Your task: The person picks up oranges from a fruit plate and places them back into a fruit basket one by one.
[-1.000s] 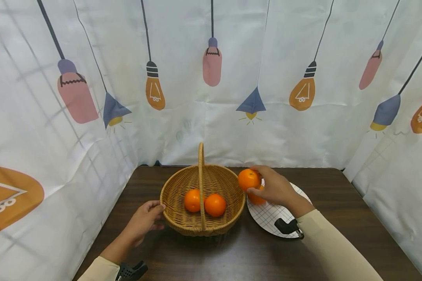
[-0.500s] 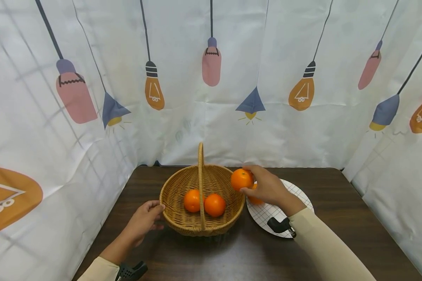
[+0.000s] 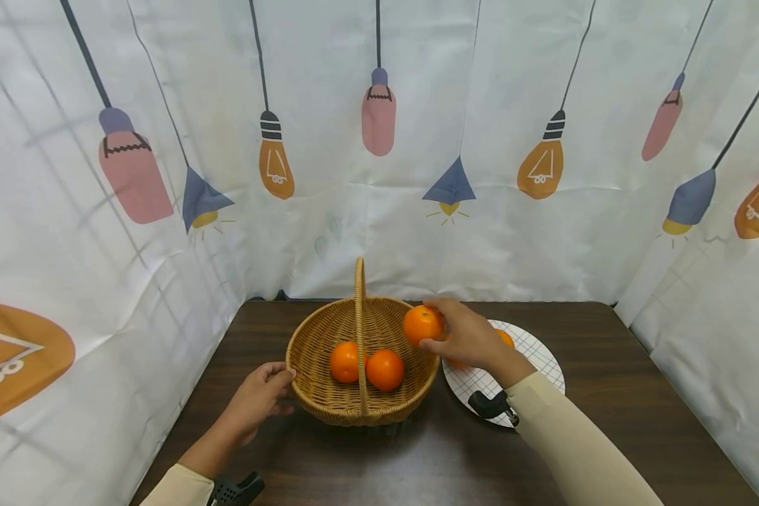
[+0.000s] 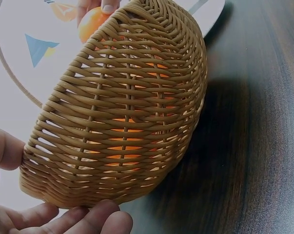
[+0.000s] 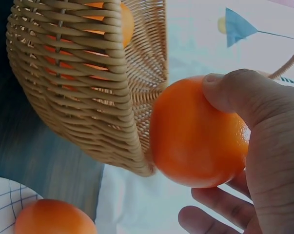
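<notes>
My right hand [image 3: 464, 336] grips an orange [image 3: 423, 325] between thumb and fingers, just over the right rim of a wicker basket [image 3: 316, 400]. In the right wrist view, the held orange [image 5: 198, 134] is close to the basket's edge. My left hand [image 3: 261, 397] pinches the basket's left rim. Seen from the left wrist, the thumb lies at the rim and the fingers [image 4: 95, 217] lie against the outer side. Inside the basket sit two oranges, one orange [image 3: 344, 361] left of the handle and another orange [image 3: 385, 370] right of it.
Right of the basket is a white plate [image 3: 537, 358] with a blue grid. Oranges [image 3: 504, 338] lie on it, partly hidden by my right hand. The basket's tall handle [image 3: 360, 309] arches over its middle. A printed curtain [image 3: 329, 246] hangs behind the dark wooden table [image 3: 620, 393].
My right hand has carried the orange leftward, from over the plate to the basket's right rim. More of an orange on the plate shows behind the wrist. The left hand stays on the rim.
</notes>
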{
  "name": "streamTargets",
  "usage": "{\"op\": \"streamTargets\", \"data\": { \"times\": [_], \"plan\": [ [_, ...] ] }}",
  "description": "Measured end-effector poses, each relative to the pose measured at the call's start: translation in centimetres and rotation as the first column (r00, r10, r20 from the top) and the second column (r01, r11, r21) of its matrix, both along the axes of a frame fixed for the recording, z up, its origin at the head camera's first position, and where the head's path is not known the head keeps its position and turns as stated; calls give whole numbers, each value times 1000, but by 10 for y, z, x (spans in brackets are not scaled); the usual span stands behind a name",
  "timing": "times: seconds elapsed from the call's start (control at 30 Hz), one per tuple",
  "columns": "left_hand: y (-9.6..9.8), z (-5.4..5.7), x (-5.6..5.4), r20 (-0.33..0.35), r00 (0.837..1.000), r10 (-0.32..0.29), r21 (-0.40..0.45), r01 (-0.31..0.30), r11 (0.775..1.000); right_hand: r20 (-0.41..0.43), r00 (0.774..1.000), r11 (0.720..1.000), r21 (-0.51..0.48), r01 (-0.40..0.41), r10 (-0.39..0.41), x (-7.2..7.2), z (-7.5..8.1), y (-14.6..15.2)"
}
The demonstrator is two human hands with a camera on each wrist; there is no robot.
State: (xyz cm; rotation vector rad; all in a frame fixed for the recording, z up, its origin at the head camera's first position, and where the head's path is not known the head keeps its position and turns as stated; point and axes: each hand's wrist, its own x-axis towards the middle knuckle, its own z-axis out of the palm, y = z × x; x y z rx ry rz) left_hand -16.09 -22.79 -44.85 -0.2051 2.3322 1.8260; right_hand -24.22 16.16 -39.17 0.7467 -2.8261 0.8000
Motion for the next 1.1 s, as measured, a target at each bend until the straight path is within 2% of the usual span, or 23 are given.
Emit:
{"op": "streamTargets", "data": {
  "times": [0.23, 0.43, 0.67, 1.1],
  "plan": [
    [-1, -2, -1, 8, 1000, -2, 9, 2, 1000, 27, 1000, 1000, 8, 10, -10, -1, 0, -5],
    [0, -2, -1, 9, 1000, 0, 11, 0, 1000, 13, 1000, 999, 36, 7, -8, 0, -4, 0],
    [-2, -3, -1, -2, 1000, -1, 12, 1, 1000, 44, 999, 1000, 21, 9, -10, 3, -11, 14],
    [-1, -2, -1, 5, 1000, 4, 17, -4, 1000, 72, 994, 997, 16, 79, -80, 7, -28, 48]
  ]
}}
